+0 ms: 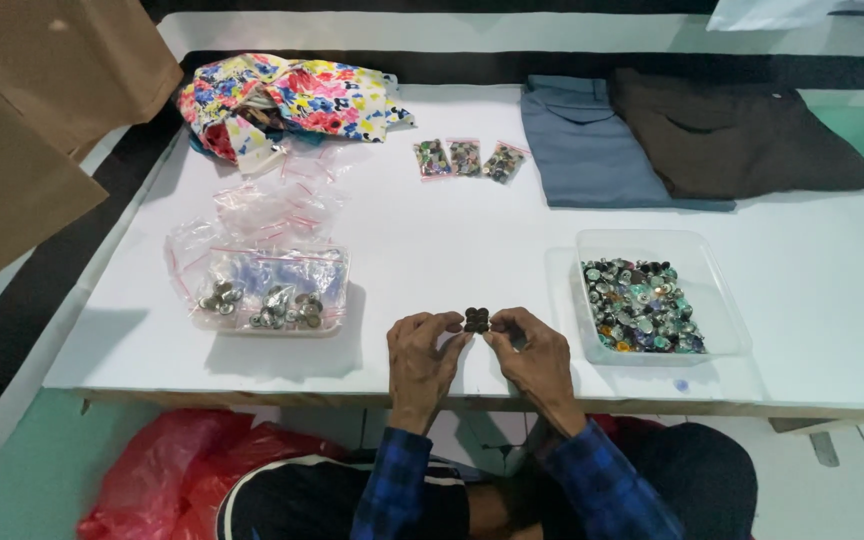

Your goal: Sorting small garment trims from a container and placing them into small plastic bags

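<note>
White table [432,240] laden with sewing bits.
Bearing floral cloth [287,98], folded trousers [592,140], button packets [467,158], two clear trays [657,250].

Landmark: clear plastic tray of mixed buttons [722,300].

Three small clear zip bags [465,158] with pink seal strips lie side by side, up and left of the tray, each filled with mixed-colour buttons.

A heap of empty clear zip bags [272,205] with red seal lines lies far left of the tray.

No labels, signs or screens visible.
</note>
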